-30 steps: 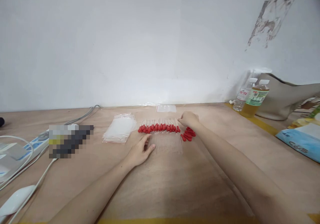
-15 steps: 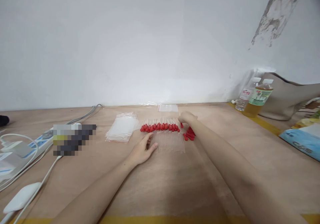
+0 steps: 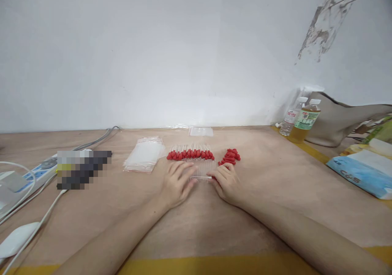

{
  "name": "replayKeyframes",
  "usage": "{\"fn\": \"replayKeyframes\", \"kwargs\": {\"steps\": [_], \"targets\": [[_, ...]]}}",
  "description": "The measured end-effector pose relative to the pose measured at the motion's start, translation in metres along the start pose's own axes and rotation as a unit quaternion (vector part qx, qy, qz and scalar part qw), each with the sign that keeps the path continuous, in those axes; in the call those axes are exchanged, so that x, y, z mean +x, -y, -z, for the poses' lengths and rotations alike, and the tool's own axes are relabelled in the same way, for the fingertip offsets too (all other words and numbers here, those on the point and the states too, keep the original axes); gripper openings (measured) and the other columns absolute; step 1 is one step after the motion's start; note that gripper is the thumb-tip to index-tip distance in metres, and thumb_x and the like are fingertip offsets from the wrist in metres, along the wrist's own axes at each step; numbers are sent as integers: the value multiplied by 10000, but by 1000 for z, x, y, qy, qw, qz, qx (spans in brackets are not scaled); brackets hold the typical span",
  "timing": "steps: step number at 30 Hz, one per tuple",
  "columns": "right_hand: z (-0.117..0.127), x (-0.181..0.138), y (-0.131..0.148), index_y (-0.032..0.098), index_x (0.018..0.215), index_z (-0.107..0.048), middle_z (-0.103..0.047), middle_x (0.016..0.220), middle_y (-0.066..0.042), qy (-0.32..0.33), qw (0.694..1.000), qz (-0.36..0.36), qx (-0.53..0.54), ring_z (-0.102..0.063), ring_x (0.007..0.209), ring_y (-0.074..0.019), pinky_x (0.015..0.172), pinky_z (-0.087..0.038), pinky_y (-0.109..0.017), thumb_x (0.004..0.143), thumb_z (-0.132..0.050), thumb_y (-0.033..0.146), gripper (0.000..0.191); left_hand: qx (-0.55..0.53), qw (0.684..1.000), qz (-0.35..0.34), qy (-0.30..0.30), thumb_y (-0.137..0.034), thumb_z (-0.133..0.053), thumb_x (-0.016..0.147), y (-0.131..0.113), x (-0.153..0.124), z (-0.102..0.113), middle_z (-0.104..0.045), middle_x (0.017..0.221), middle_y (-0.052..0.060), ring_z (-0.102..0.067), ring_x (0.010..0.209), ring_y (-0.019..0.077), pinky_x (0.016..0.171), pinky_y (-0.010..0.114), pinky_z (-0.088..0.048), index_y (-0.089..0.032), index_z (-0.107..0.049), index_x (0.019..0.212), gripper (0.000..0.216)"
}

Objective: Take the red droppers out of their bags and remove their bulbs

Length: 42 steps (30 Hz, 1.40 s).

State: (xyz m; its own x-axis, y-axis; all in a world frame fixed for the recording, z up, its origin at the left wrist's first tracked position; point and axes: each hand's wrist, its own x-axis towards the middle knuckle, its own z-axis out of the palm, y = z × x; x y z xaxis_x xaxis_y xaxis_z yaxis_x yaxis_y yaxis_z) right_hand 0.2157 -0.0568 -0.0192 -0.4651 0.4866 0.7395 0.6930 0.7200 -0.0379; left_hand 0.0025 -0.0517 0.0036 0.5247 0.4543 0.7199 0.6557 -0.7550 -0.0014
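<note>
Both hands are low over the near edge of a row of thin clear glass tubes (image 3: 204, 168). My left hand (image 3: 177, 185) closes its thumb and fingers on the left end of a glass tube (image 3: 202, 178) lying crosswise. At that tube's other end, my right hand (image 3: 228, 184) pinches a red rubber bulb (image 3: 213, 177), mostly hidden by the fingers. Whether bulb and tube are joined cannot be seen. Behind is a row of glass droppers with red bulbs (image 3: 191, 154), their tips pointing to the wall. Loose red rubber bulbs (image 3: 231, 156) form a pile beyond my right hand.
Clear zip bags (image 3: 143, 154) are stacked on the left, and another bag (image 3: 201, 132) lies by the wall. Far left are a power strip (image 3: 39, 175) and white cables. Two bottles (image 3: 303, 124), a grey-beige bag (image 3: 330, 124) and a blue tissue pack (image 3: 358, 177) stand right.
My right hand has come back from the bulb pile toward me and left, bringing a red bulb. My left hand has closed on a glass tube. The view has shifted slightly to the right.
</note>
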Motion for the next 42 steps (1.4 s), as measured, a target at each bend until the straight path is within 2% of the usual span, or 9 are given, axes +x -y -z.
{"fn": "replayKeyframes", "kwargs": {"steps": [3,7,12,21,35,37,39,42], "targets": [[-3,2,6,166,915,-545,-604,768,-25,-9,999,34,17,-490,702,-125,742,-294,-306,850,-401,185,159,21,997,-65,38,-250,-505,811,-7,2,-7,-621,969,21,-494,950,190,944,413,-294,-237,-570,1010,210],[-2,6,7,174,959,-561,-599,757,-26,-15,999,32,-15,-474,693,-123,733,-284,-307,852,-415,205,183,47,995,-61,58,-212,-451,841,-6,4,-14,-633,743,-3,-529,751,141,936,415,-285,-229,-592,932,168],[-1,6,3,197,794,-590,-556,644,-2,9,995,51,-85,-440,691,-128,784,-239,-344,852,-438,260,174,67,993,-62,71,-208,-409,847,-5,2,-13,-577,623,-1,-516,675,138,933,419,-284,-200,-601,833,192],[3,5,5,195,806,-575,-551,637,14,17,992,63,-108,-454,715,-121,810,-219,-351,849,-450,257,146,36,996,-48,72,-190,-391,850,-7,-4,-9,-559,582,-17,-506,610,112,930,423,-255,-195,-595,821,206],[13,-5,0,236,884,-589,-609,690,20,-25,983,126,-133,-520,766,-116,845,-239,-351,848,-453,189,149,-6,996,-30,85,-207,-387,851,-5,-10,-3,-545,558,-16,-504,596,115,893,392,-286,-196,-600,777,226],[18,-6,-9,233,881,-595,-627,719,12,-33,984,106,-138,-528,777,-124,823,-259,-341,836,-454,155,168,5,997,-2,82,-216,-389,854,3,-13,-1,-557,582,-11,-508,604,118,890,400,-289,-195,-600,785,223],[23,-7,-19,230,887,-603,-638,741,2,-55,988,42,-139,-535,752,-129,779,-284,-325,820,-479,162,157,25,996,45,71,-235,-391,857,15,-16,0,-563,602,-2,-513,610,126,853,391,-323,-190,-601,776,229],[25,-6,-33,234,951,-596,-643,782,-12,-68,993,-44,-85,-549,717,-123,706,-329,-284,816,-500,231,166,19,992,109,56,-271,-379,864,31,-18,-2,-579,670,19,-532,648,140,717,307,-407,-191,-609,841,245]]}}
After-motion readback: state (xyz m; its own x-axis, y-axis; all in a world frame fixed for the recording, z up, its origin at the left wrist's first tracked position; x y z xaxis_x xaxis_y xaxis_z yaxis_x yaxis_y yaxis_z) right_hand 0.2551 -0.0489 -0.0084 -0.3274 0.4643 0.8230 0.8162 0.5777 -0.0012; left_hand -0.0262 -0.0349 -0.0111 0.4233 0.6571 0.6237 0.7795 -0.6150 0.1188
